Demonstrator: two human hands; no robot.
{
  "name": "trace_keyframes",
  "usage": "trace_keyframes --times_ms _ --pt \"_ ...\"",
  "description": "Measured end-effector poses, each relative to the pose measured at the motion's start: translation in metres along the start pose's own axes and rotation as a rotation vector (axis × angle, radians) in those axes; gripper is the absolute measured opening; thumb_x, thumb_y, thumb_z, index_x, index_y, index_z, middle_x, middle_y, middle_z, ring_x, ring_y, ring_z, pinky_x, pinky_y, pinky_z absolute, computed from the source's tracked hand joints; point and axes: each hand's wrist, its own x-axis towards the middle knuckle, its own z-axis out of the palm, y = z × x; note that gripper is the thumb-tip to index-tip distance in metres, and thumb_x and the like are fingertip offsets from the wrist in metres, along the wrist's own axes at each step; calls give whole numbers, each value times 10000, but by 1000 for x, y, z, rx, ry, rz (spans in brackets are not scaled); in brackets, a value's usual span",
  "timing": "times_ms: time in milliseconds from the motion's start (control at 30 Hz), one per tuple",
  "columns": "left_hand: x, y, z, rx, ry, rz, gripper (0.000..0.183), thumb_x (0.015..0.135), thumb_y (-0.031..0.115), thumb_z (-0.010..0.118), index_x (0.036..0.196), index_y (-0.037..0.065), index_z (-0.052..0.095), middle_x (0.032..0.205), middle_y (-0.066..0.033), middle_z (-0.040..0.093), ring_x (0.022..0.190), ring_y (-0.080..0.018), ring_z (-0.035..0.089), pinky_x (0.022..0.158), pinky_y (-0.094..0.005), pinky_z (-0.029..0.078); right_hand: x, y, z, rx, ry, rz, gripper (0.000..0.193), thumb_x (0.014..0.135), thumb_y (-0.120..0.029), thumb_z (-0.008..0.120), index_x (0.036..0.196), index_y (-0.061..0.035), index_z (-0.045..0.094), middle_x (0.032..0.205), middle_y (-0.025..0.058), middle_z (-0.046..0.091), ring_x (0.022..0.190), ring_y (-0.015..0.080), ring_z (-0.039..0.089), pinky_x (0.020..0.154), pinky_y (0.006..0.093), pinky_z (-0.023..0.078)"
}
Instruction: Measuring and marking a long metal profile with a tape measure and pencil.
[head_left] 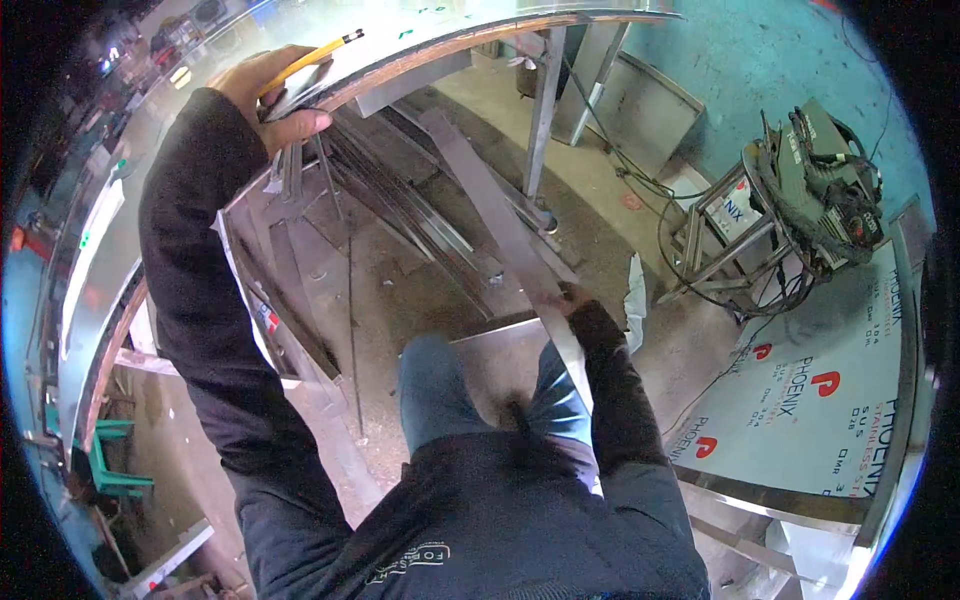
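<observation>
At the upper left, my left hand (262, 88) is closed, with a yellow pencil (312, 60) lying through its fingers and pointing up to the right. Its thumb presses under the edge of the metal-topped workbench (480, 14), beside a small shiny piece whose kind I cannot make out. My right hand (572, 298) is closed around the edge of a long flat metal strip (490, 205). The strip slants from below the bench toward my right thigh, its lower end beside my arm. The far fingers of my right hand are partly hidden.
Several metal bars (400, 190) lie under the bench. To the right, a black machine with coiled cables (830, 185) rests on a metal stand (735, 215). A film-covered sheet (800, 390) fills the lower right. A green plastic stool (115, 465) stands at the left.
</observation>
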Motion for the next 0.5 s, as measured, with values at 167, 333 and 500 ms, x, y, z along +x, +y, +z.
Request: trace_keyframes --times_ms 167,333,500 --pt "0 6 -4 -38 7 30 541 689 277 683 1160 92 492 1030 -120 564 925 -169 515 836 -294 383 4 47 7 -96 -217 139 700 639 -458 674 1096 41 493 1001 192 571 899 260 560 771 330 444" --pt "3 3 -3 -69 8 74 532 686 263 689 1153 92 500 1024 -111 566 913 -160 512 830 -286 383 -65 55 15 255 -438 102 666 614 -394 723 1087 20 504 976 144 592 857 239 571 735 322 457" --pt "1 2 2 -23 32 39 526 688 254 693 1160 122 502 940 -109 585 829 -158 534 770 -280 412 -120 37 -8 88 -565 321 653 598 -382 739 1068 13 515 974 146 593 872 240 574 743 329 460"
